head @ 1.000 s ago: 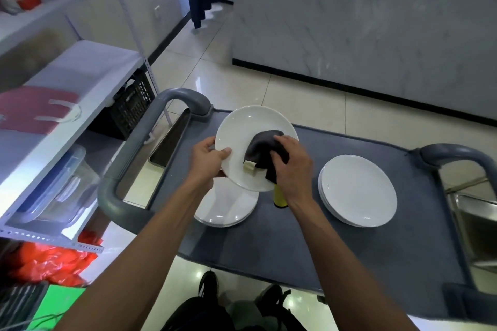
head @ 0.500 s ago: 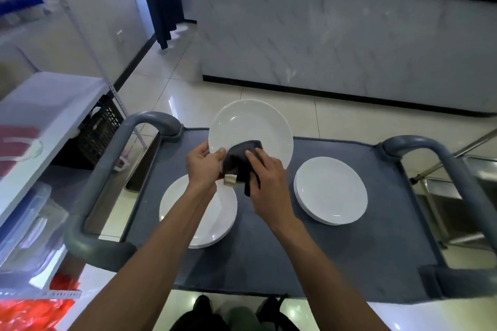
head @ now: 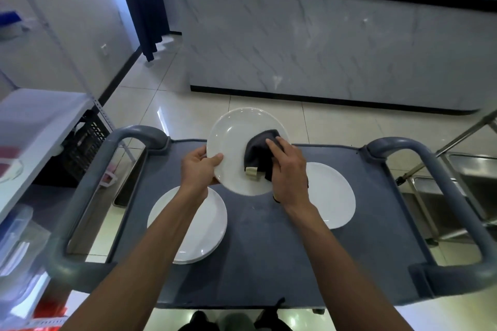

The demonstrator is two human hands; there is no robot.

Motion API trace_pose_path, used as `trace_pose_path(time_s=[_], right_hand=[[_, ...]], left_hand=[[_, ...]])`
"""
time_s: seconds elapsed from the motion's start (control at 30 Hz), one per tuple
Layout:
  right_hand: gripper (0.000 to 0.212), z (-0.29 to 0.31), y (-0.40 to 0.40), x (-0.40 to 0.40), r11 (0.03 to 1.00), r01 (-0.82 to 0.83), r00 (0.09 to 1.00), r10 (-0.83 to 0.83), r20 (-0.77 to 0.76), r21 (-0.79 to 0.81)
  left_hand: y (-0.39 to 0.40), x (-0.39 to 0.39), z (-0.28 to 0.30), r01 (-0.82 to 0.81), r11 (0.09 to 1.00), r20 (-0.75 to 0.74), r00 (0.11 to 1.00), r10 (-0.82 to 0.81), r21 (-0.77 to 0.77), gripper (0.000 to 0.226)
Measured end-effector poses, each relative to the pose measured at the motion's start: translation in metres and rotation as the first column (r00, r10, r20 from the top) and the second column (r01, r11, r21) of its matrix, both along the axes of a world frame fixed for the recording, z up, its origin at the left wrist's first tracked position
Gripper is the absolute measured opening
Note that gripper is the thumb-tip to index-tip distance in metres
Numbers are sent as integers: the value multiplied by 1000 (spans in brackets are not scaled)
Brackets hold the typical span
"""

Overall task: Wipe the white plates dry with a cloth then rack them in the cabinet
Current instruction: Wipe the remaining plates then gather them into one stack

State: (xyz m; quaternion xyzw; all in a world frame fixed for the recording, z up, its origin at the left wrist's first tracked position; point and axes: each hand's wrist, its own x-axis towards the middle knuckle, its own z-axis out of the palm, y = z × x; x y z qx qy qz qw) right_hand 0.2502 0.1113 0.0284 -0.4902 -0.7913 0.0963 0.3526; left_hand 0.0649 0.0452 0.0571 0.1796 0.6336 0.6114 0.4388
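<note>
My left hand (head: 200, 168) grips the lower left rim of a white plate (head: 232, 142), held tilted above a grey cart (head: 269, 250). My right hand (head: 289, 172) presses a dark cloth (head: 258, 153) with a pale tag against the plate's right side. A stack of white plates (head: 196, 228) lies on the cart at the left. Another white plate stack (head: 333, 196) lies at the right, partly behind my right wrist.
The cart has raised grey handles at left (head: 80, 196) and right (head: 446, 196). White metal shelving (head: 32, 126) with plastic bins stands at the left, a black crate (head: 86, 148) under it. A marble-fronted counter (head: 336, 43) faces me. A steel sink unit (head: 468, 188) is at the right.
The cloth has slid from the plate's lower left edge to its right side. The view has tilted up and rightward, so the cart and plates sit lower in the frame.
</note>
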Motion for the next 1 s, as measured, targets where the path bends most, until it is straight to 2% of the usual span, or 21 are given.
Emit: trace_pose_path(time_s=[0.2, 0.5, 0.77, 1.0], right_hand=[[51, 10, 25, -8, 1000, 2, 1000, -2, -1, 16], [47, 22, 34, -43, 995, -101, 995, 100, -16, -7], [47, 14, 29, -48, 975, -220, 975, 220, -11, -37], [48, 8, 39, -42, 975, -220, 976, 220, -6, -18]], left_hand=[[2, -4, -1, 79, 996, -32, 996, -80, -34, 22], [7, -1, 3, 199, 977, -123, 970, -208, -76, 23], [14, 0, 0, 141, 987, -155, 976, -151, -73, 24], [18, 10, -3, 109, 992, -144, 982, -119, -70, 24]])
